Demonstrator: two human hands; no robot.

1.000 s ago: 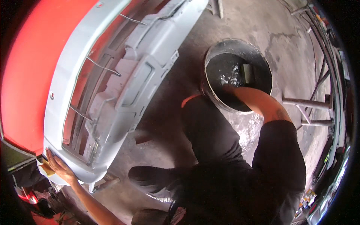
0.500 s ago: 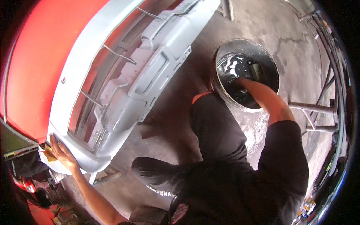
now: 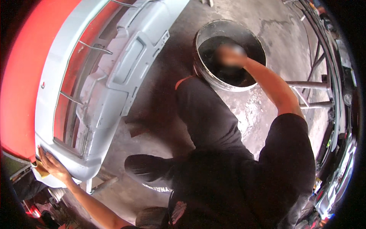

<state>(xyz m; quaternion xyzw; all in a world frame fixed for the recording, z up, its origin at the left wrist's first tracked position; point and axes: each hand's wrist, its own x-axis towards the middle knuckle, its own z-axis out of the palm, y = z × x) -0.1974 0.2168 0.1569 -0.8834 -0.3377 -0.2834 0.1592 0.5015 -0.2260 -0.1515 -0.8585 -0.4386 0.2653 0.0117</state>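
Note:
A grey car bumper (image 3: 105,110) stretches along the left side, beside a red car body panel (image 3: 23,84). My left hand (image 3: 54,166) lies on its near end with the fingers stretched out flat. A yellow-brown piece (image 3: 41,170) shows beside that hand; whether the hand touches it is unclear. On the right, a round bucket (image 3: 204,72) holds dark liquid (image 3: 217,44). My right hand (image 3: 230,56) is over the liquid, within the bucket's rim. It is smeared by motion, so its fingers and anything in them cannot be made out.
My bent knee (image 3: 202,103) is close to the bucket's near side. A metal stand (image 3: 309,86) stands right of the bucket on the concrete floor (image 3: 278,34). Car parts (image 3: 335,183) line the far right edge, and a support leg (image 3: 89,187) is under the bumper.
My right hand has come up out of the dark liquid and is now visible above it. My left hand stays on the bumper's end. The whole view has shifted.

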